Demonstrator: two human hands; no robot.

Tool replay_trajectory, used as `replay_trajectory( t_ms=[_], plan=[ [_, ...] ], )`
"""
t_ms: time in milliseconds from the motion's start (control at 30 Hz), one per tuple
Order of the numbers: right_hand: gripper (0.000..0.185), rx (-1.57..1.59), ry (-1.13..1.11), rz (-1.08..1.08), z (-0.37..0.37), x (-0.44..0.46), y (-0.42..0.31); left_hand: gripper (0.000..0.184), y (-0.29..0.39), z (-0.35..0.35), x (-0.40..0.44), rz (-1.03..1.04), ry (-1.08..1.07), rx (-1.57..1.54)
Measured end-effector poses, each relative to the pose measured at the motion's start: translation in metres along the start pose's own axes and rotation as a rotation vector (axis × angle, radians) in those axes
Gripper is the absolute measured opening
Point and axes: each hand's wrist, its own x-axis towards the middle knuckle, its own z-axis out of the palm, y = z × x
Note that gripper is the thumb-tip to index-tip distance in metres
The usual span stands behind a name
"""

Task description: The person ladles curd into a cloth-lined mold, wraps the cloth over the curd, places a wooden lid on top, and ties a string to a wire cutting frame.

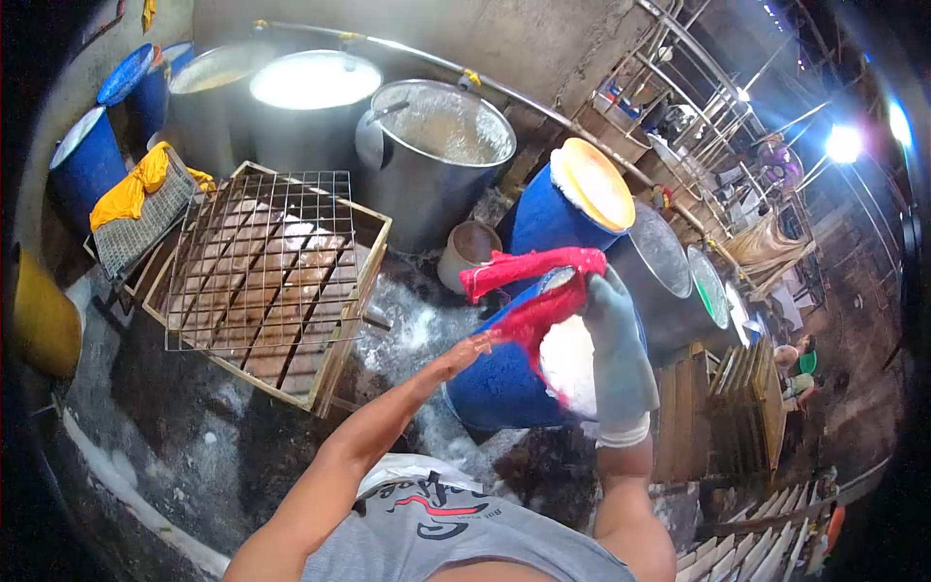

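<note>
A red cloth (pixel 548 262) is stretched above a blue drum (pixel 490 388) whose top shows a white, bright content. My right hand (pixel 613 315), in a long pale grey glove, is closed on the cloth's right end. My bare left hand (pixel 464 357) pinches a lower fold of the cloth on the left, its fingertips partly covered by the fabric. One part of the cloth juts out to the left above that hand, and another hangs down in front of the drum's white top.
A wooden crate (pixel 315 393) with a wire grid (pixel 262 262) over it stands at left. Large metal vats (pixel 427 184), a small bucket (pixel 465 254) and another blue drum (pixel 531 215) line the back. Wooden frames (pixel 747 407) stand at right, where another person (pixel 795 383) is visible.
</note>
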Motion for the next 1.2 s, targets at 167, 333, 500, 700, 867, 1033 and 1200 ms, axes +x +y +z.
replay_trajectory(
  t_ms=[167, 333, 500, 700, 867, 1033, 1200],
  plan=[
    [0.034, 0.063, -0.077, -0.104, 0.016, 0.010, -0.023, 0.080, 0.044, 0.002, -0.022, -0.077, -0.063, -0.285],
    [0.034, 0.098, -0.059, -0.077, 0.011, 0.013, -0.007, 0.090, 0.066, -0.013, -0.032, 0.056, 0.006, -0.477],
    [0.034, 0.121, -0.135, -0.027, -0.004, 0.005, 0.001, 0.090, 0.088, -0.004, -0.018, -0.238, 0.021, -0.488],
    [0.032, 0.091, -0.008, -0.015, -0.031, -0.016, 0.002, 0.064, 0.087, 0.027, -0.020, -0.299, -0.030, -0.691],
    [0.032, 0.139, 0.096, -0.029, -0.030, -0.042, -0.016, 0.051, 0.080, 0.037, -0.023, -0.170, 0.125, -0.653],
    [0.033, 0.147, 0.158, -0.059, -0.043, -0.052, -0.020, 0.041, 0.087, 0.035, -0.027, -0.227, 0.106, -0.461],
    [0.035, 0.169, 0.302, -0.059, -0.046, -0.060, -0.025, 0.036, 0.076, 0.031, -0.031, -0.233, 0.067, -0.272]
  ],
)
